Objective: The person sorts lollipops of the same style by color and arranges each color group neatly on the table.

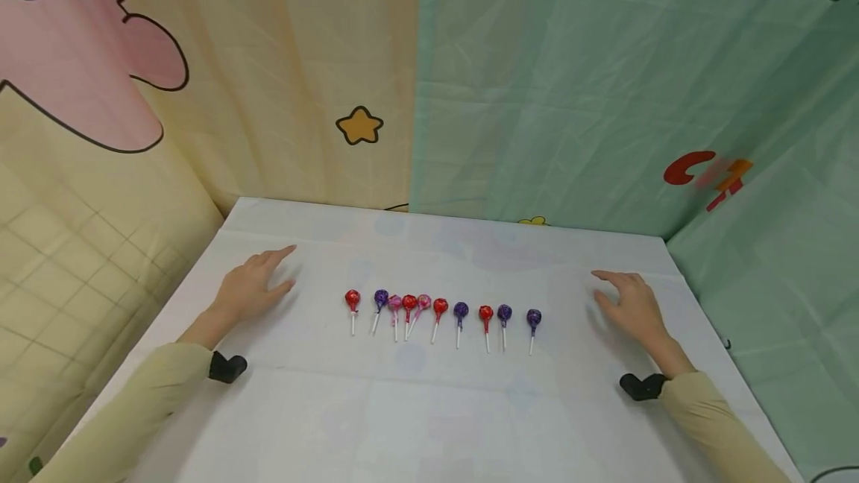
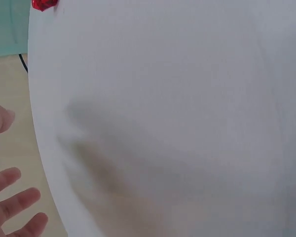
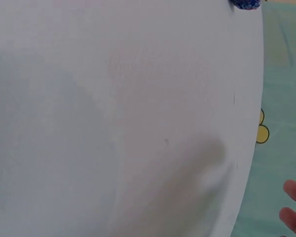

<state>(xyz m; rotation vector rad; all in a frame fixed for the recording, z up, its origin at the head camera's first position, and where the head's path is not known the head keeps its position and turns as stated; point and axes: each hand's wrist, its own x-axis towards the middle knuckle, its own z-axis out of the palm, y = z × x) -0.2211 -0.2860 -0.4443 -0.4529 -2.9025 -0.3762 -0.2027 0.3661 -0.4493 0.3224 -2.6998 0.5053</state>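
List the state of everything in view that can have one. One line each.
Red lollipops: four, wrapped, lying down.
Purple lollipops: four, wrapped, lying down.
Pink lollipops: two, wrapped, lying down.
Left grip: fingers extended, holding nothing.
Right grip: fingers extended, holding nothing.
Black wrist devices: worn, one per wrist.
White tabletop: lightly creased.
Green curtain: hanging, wrinkled.

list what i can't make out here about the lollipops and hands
Lollipop wrappers, head view: any print is too small to read.
Red lollipop, left wrist view: cut off by the top edge.
Blue-purple lollipop, right wrist view: cut off by the top edge.
Left hand, left wrist view: left edge cuts it.
Right hand, right wrist view: right edge cuts it.
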